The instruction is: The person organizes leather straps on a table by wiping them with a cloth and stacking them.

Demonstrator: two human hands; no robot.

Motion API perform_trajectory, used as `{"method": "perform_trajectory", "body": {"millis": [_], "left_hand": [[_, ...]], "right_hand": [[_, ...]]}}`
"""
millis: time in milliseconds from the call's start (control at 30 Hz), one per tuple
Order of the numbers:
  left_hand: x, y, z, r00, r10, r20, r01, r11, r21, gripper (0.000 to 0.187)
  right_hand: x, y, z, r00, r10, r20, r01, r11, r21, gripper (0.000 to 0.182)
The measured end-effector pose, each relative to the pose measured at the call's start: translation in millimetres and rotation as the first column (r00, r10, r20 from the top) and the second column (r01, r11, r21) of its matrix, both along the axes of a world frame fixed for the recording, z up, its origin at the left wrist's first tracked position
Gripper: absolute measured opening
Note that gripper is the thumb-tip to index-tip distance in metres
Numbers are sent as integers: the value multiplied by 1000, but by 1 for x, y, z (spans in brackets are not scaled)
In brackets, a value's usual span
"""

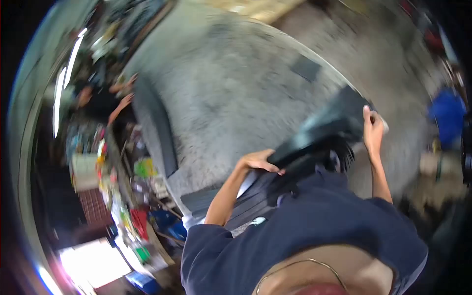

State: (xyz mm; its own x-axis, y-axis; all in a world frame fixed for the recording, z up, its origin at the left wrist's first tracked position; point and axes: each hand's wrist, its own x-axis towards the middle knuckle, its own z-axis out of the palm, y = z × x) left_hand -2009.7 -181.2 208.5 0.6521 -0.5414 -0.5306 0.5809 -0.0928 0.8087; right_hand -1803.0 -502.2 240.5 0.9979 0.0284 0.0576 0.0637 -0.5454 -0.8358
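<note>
Left hand (259, 161) and right hand (373, 130) are gripping a dark sheet (322, 125) over the worktop (221, 98), seemingly straightening it, the next move calling for even tension between them.

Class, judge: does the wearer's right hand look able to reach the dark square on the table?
Probably yes: nothing covers the dark square, though the right hand must likely first release the black sheet.

Left hand (259, 161) gripping, right hand (373, 127) curled
</note>
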Motion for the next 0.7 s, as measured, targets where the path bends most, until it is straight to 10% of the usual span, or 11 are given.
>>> {"method": "perform_trajectory", "body": {"millis": [33, 100, 167, 300, 500, 700], "left_hand": [[2, 0, -6, 998, -30, 59, 35, 996, -84, 48], [5, -2, -4, 997, -29, 71, 37, 993, -115, 52], [4, -7, -4, 997, -25, 67, 34, 990, -139, 53], [-2, -16, -5, 991, -88, 101, 99, 988, -115, 49], [-25, -30, -26, 966, -105, 236, 67, 984, 165, 42], [-29, -77, 21, 927, -268, 262, 194, 941, 276, 46]], "right_hand": [[-13, -36, -33, 961, -89, -262, 105, 993, 50, 66], [-52, -64, -50, 359, 175, -917, 273, 920, 283, 90], [-94, -51, -64, 102, 649, -754, 592, 569, 570, 117], [-107, -5, -99, 407, 660, -632, 831, 20, 556, 121], [-101, 11, -70, 375, 377, -847, 871, 169, 462, 112], [-111, -10, -34, 629, 255, -734, 750, 46, 659, 97]]}}
